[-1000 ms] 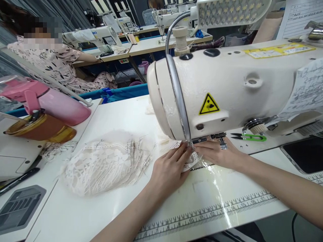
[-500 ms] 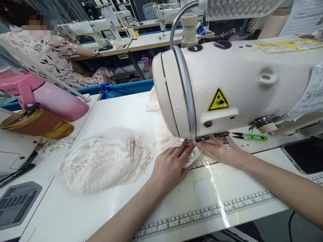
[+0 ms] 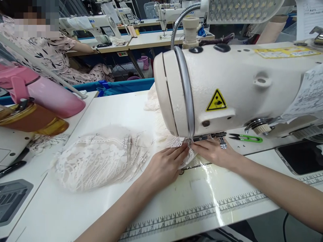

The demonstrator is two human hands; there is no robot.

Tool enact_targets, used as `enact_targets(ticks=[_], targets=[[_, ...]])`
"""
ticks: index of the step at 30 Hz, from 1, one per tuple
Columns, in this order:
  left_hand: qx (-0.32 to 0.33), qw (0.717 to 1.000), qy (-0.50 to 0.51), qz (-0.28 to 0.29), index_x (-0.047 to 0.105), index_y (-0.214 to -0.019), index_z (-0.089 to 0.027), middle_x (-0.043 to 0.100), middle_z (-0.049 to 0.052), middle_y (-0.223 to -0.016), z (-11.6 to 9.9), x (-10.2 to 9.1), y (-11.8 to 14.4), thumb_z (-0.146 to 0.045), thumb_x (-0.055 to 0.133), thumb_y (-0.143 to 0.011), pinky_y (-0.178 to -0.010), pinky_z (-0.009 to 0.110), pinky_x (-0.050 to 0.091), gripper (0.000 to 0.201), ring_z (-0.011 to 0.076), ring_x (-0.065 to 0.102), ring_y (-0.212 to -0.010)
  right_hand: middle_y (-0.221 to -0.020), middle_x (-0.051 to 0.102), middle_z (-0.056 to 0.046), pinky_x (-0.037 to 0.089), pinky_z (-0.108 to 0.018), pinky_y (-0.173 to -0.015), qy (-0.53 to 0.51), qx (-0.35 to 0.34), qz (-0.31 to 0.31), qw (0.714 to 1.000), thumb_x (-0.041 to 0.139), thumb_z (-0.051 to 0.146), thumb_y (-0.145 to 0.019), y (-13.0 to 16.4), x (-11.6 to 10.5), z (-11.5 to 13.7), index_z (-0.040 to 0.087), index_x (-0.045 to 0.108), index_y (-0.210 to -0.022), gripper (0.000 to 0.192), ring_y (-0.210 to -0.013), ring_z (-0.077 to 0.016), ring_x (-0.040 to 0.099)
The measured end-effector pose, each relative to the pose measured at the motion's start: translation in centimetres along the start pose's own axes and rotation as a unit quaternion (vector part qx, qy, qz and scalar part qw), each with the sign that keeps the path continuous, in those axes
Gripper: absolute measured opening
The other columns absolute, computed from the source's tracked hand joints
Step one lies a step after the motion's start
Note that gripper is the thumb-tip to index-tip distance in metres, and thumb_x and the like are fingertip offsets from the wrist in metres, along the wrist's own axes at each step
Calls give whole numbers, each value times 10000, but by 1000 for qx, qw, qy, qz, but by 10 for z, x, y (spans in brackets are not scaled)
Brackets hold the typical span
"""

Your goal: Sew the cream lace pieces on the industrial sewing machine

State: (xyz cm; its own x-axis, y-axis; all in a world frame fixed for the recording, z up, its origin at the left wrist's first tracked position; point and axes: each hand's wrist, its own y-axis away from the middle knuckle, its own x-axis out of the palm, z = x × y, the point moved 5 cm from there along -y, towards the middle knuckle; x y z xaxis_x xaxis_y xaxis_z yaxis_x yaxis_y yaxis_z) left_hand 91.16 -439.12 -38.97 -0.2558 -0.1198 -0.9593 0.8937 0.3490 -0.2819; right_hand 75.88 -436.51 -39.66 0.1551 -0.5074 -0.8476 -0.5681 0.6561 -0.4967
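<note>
A white sewing machine [image 3: 234, 87] fills the upper right. Under its head lies a small white lace piece [image 3: 188, 154]. My left hand [image 3: 165, 166] presses flat on the lace from the left, fingers pointing at the needle area. My right hand [image 3: 214, 153] holds the lace down from the right, fingertips close to the presser foot [image 3: 202, 138]. The needle itself is hidden by the machine head. A heap of white lace pieces [image 3: 98, 159] rests on the table to the left of my left hand.
Green thread snips [image 3: 246, 137] lie behind my right hand. A pink bottle [image 3: 42, 94] and an amber jar [image 3: 32, 119] sit at the left. A ruler strip [image 3: 202, 211] runs along the table's near edge. Another person sits at the back left.
Both hands stay on the lace at the presser foot. The view has drifted slightly, so everything sits a little further left and lower in the frame.
</note>
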Motion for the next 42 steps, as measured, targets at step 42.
enact_targets(ticks=[42], targets=[[-129,990,-57,-1,559,-1236,-124,706,70,-906,-4,4,-5,-283,487,-860,-623,344,509,414,215,650,-781,-1050,694,-7,378,-335,-631,25,25,-19,999,528,94,-870,2,-7,0,192,641,-1045,231,-689,-136,606]])
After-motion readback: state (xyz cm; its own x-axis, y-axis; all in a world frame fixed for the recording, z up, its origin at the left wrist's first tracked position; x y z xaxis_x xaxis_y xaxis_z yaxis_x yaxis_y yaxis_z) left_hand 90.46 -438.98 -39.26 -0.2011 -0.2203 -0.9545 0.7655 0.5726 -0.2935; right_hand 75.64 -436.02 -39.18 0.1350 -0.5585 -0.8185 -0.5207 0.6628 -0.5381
